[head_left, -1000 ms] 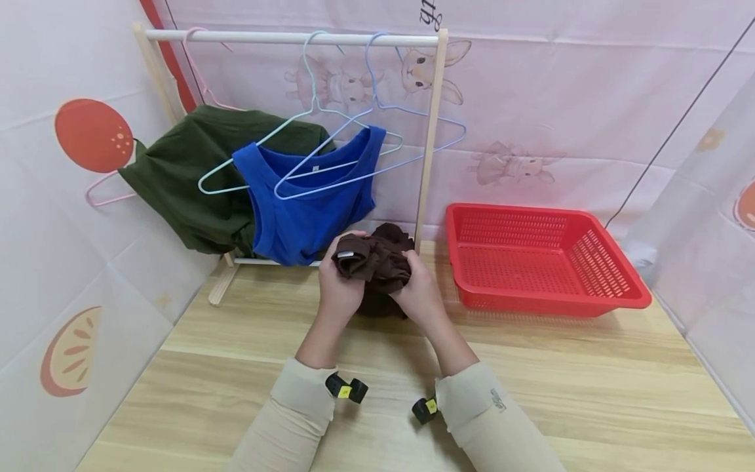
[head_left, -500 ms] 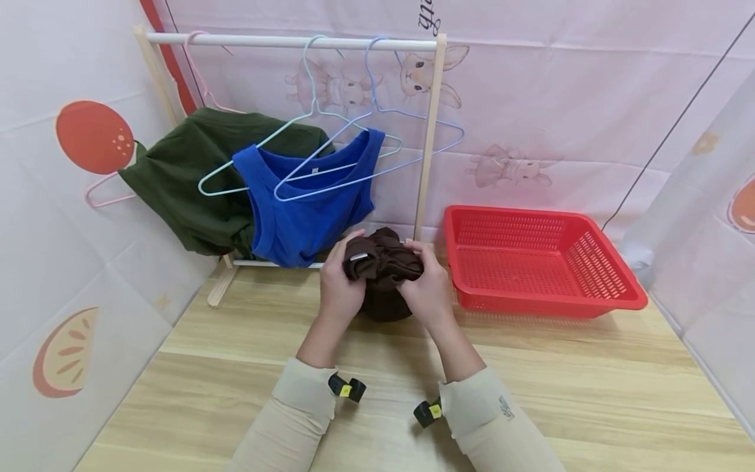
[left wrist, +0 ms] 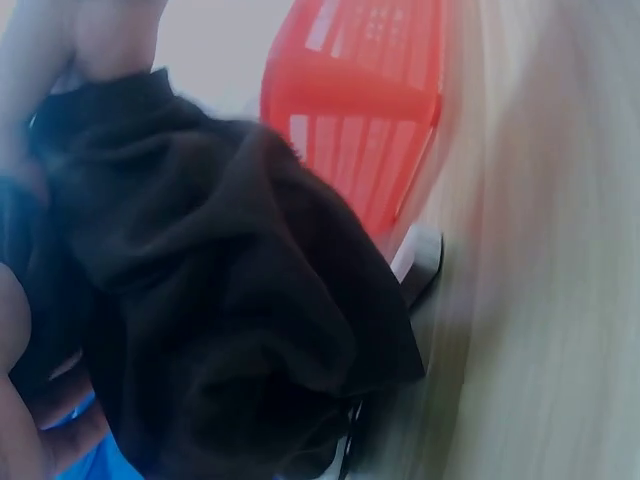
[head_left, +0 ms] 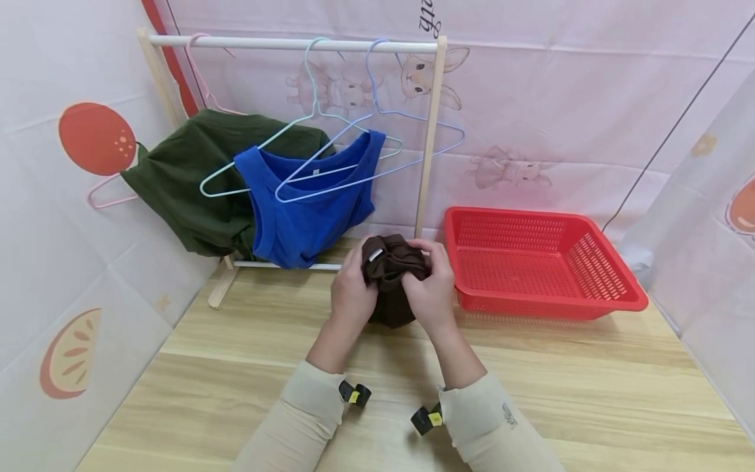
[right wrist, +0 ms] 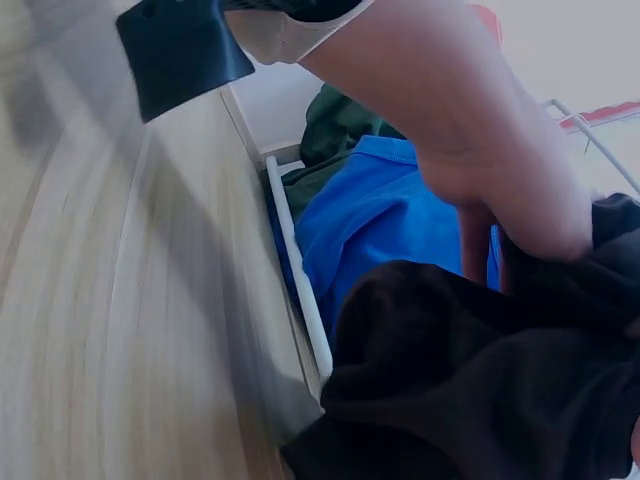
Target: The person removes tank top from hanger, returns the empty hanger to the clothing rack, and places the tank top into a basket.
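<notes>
A dark brown garment (head_left: 394, 308) with a small white label is bunched between both hands, just in front of the rack. My left hand (head_left: 352, 288) grips its left side, and my right hand (head_left: 433, 282) holds its right side with the thumb on the near face. In the left wrist view the brown cloth (left wrist: 220, 290) hangs down in loose folds near the table. The right wrist view has the same cloth (right wrist: 480, 370) below the left hand (right wrist: 500, 150). What kind of garment it is cannot be told while it is bunched.
Behind the hands stands a rack (head_left: 295, 44) with a green garment (head_left: 200, 170) on a pink hanger and a blue tank top (head_left: 318, 223) on a mint hanger. A blue hanger (head_left: 371, 177) hangs bare. To the right sits a red basket (head_left: 542, 305) on the table.
Both hands have shifted slightly right and nearer with the brown garment. The cloth is gathered more tightly, its label has moved right, and the hands sit closer together.
</notes>
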